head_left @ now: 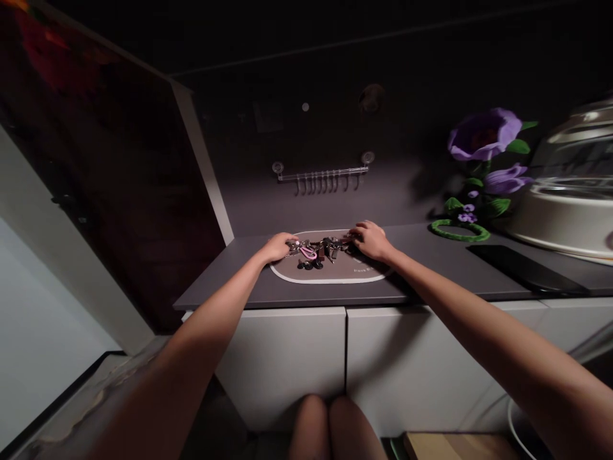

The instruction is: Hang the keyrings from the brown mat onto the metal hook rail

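On the dark countertop lies a brown oval mat (pixel 330 273) with a pale rim. A bunch of keys and small metal pieces (pixel 330 246) is spread across its middle, with a pink loop (pixel 309 254) and several dark round pieces (pixel 310 264) in front. My left hand (pixel 279 247) rests at the mat's left side, its fingertips at the left end of the metal pieces. My right hand (pixel 371 240) lies over the mat's right part, fingers bent and touching the right end of the bunch. What either hand grips is too small to make out.
A clear rail with hooks (pixel 325 174) is fixed to the wall behind. On the right stand a purple flower decoration (pixel 486 137), a green ring (pixel 460 230), a black flat object (pixel 524 268) and a cream domed appliance (pixel 569 217). The counter's front edge (pixel 297 301) runs below my forearms.
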A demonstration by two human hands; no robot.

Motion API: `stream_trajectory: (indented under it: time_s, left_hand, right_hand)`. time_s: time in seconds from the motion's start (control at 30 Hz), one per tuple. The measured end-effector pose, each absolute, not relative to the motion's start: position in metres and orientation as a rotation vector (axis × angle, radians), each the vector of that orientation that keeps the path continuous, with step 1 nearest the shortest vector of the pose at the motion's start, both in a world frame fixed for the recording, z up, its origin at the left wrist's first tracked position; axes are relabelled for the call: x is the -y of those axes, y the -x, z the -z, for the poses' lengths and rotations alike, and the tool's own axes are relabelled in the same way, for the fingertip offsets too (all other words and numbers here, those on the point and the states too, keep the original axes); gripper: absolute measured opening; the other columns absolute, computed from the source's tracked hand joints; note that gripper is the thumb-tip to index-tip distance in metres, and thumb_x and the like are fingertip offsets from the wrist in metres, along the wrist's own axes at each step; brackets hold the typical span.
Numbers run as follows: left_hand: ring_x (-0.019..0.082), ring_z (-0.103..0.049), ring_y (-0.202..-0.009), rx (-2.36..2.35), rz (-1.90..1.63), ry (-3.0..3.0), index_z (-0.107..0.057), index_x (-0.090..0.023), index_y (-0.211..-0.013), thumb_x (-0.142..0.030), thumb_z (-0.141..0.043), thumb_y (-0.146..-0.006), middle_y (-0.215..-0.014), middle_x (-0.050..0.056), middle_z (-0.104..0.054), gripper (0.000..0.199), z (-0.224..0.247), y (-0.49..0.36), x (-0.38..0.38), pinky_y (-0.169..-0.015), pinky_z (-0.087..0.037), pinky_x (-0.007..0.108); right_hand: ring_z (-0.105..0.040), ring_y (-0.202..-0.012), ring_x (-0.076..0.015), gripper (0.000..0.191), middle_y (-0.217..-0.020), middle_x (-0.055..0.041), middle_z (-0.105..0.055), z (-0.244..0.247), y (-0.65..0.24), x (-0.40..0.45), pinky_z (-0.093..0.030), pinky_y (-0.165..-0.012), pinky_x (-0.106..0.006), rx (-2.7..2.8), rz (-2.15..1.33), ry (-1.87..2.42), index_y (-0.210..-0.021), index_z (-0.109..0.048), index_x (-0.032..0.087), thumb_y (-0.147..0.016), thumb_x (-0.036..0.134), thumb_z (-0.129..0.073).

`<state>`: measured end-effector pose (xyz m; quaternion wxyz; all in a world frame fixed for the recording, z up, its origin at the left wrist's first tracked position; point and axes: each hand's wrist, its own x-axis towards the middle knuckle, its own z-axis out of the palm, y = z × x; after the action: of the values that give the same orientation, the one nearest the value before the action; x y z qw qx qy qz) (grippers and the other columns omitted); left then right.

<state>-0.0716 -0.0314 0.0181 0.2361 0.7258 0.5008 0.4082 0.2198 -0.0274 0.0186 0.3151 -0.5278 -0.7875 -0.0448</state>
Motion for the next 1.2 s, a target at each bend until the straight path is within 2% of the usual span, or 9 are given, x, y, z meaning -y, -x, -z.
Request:
stream_trajectory:
  time_s: [0.1, 0.17, 0.23, 0.33, 0.43, 0.57, 1.0, 1.1, 1.2]
  left_hand:
    - [0.020, -0.057, -0.092, -1.272, -1.049, -1.981, -0.069, -0.019, -0.082, -0.011, -0.069, -0.055, -0.095, 0.005, -0.066, 0.028, -0.038, 0.068, 0.047, -0.088, -0.040, 0.029]
    - [0.015, -0.058, -0.075, -1.096, -0.945, -1.895, -0.066, -0.016, -0.077, -0.028, -0.071, -0.062, -0.080, 0.005, -0.066, 0.020, -0.050, 0.062, 0.060, -0.074, -0.043, 0.026]
    - [0.010, -0.052, -0.056, -0.914, -0.943, -1.744, -0.058, -0.013, -0.059, -0.046, -0.066, -0.067, -0.058, 0.002, -0.058, 0.035, -0.058, 0.055, 0.071, -0.060, -0.042, 0.023]
    - [0.005, -0.033, -0.035, -0.636, -0.966, -1.499, -0.032, -0.017, -0.039, -0.069, -0.046, -0.069, -0.035, -0.004, -0.031, 0.062, -0.055, 0.045, 0.081, -0.042, -0.031, 0.021]
    - [0.004, -0.023, -0.029, -0.507, -0.930, -1.314, -0.021, -0.019, -0.034, -0.079, -0.026, -0.068, -0.030, -0.004, -0.019, 0.069, -0.040, 0.039, 0.084, -0.034, -0.019, 0.021]
    - [0.005, -0.020, -0.027, -0.471, -0.933, -1.157, -0.019, -0.020, -0.034, -0.080, -0.019, -0.067, -0.029, -0.004, -0.016, 0.068, -0.017, 0.038, 0.080, -0.032, -0.014, 0.020]
    - [0.004, -0.018, -0.027, -0.514, -0.969, -1.120, -0.018, -0.020, -0.037, -0.079, -0.023, -0.067, -0.029, -0.005, -0.016, 0.067, -0.011, 0.039, 0.078, -0.032, -0.012, 0.020]
    - [0.004, -0.017, -0.028, -0.588, -0.979, -1.189, -0.022, -0.019, -0.040, -0.074, -0.030, -0.072, -0.030, -0.006, -0.016, 0.064, -0.019, 0.039, 0.075, -0.033, -0.012, 0.019]
    - [0.003, -0.019, -0.030, -0.688, -1.081, -1.335, -0.037, -0.017, -0.048, -0.060, -0.047, -0.076, -0.032, -0.008, -0.021, 0.053, -0.032, 0.040, 0.067, -0.036, -0.014, 0.018]
  right_hand:
    - [-0.052, -0.104, -0.0242, 0.026, -0.109, -0.0121, -0.060, -0.035, -0.204, 0.044, -0.035, -0.096, -0.036, 2.253, -0.075, 1.225, -0.095, -0.067, 0.017, -0.073, 0.028, -0.060]
    - [-0.058, -0.083, -0.0187, 0.031, -0.087, -0.0077, -0.066, -0.048, -0.191, 0.057, -0.043, -0.081, -0.031, 2.386, -0.545, 1.165, -0.087, -0.066, 0.016, -0.074, 0.043, -0.059]
    - [-0.057, -0.066, -0.0141, 0.047, -0.072, -0.0058, -0.064, -0.058, -0.180, 0.069, -0.045, -0.067, -0.027, 2.368, -1.084, 1.003, -0.074, -0.065, 0.014, -0.074, 0.059, -0.051]
    - [-0.041, -0.040, -0.0082, 0.071, -0.039, -0.0012, -0.044, -0.059, -0.170, 0.078, -0.037, -0.045, -0.023, 2.079, -1.538, 0.794, -0.045, -0.048, 0.016, -0.073, 0.076, -0.024]
    - [-0.023, -0.031, -0.0061, 0.072, -0.030, 0.0028, -0.022, -0.044, -0.169, 0.077, -0.023, -0.034, -0.021, 1.799, -1.774, 0.644, -0.036, -0.028, 0.020, -0.070, 0.079, -0.006]
    - [-0.016, -0.030, -0.0049, 0.069, -0.030, 0.0046, -0.016, -0.023, -0.175, 0.077, -0.015, -0.031, -0.020, 1.586, -1.892, 0.517, -0.036, -0.020, 0.020, -0.070, 0.078, -0.004]
    - [-0.014, -0.029, -0.0045, 0.068, -0.030, 0.0047, -0.015, -0.021, -0.175, 0.083, -0.014, -0.031, -0.019, 1.468, -1.876, 0.560, -0.038, -0.016, 0.021, -0.069, 0.079, -0.003]
    - [-0.014, -0.030, -0.0047, 0.067, -0.031, 0.0054, -0.016, -0.026, -0.170, 0.081, -0.013, -0.031, -0.019, 1.479, -1.832, 0.626, -0.040, -0.020, 0.020, -0.073, 0.077, -0.008]
    - [-0.014, -0.031, -0.0046, 0.063, -0.033, 0.0072, -0.019, -0.036, -0.159, 0.073, -0.013, -0.032, -0.018, 1.471, -1.665, 0.657, -0.047, -0.033, 0.019, -0.078, 0.072, -0.020]
